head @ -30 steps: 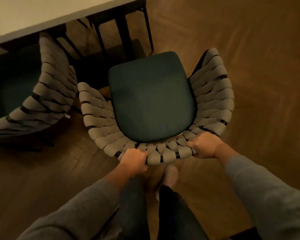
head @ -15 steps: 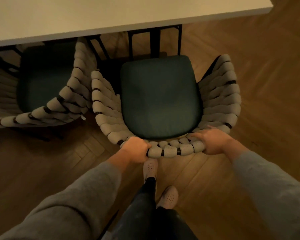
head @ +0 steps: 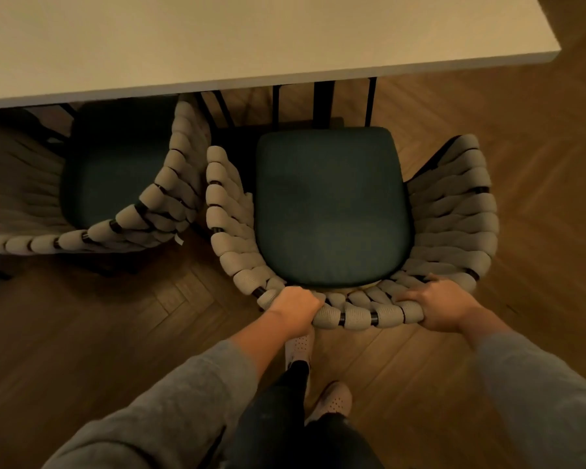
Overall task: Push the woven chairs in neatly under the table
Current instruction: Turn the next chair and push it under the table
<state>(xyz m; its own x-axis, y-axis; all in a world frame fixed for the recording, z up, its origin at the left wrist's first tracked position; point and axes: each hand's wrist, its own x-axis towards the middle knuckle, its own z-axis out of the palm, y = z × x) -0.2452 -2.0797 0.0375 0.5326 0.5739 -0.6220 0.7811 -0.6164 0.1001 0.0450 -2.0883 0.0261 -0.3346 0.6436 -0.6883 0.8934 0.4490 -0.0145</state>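
Note:
A woven chair (head: 454, 211) with a dark green seat cushion stands in front of me, its front edge just short of the white table (head: 251, 38). My left hand (head: 296, 308) grips the left of its backrest rim, fingers curled over the weave. My right hand (head: 444, 308) holds the rim's right part, fingers wrapped over the top. A second woven chair (head: 156, 194) stands to the left, its seat partly under the tabletop, angled, its arm close to the first chair's arm.
Black table legs (head: 322, 101) stand under the tabletop just beyond the chair's seat. Wooden herringbone floor (head: 538, 147) lies open to the right of the chair. My feet (head: 332, 399) are right behind the backrest.
The chair has moved forward toward the table and turned squarer to it. The table edge now fills more of the view. Both hands keep their hold on the backrest.

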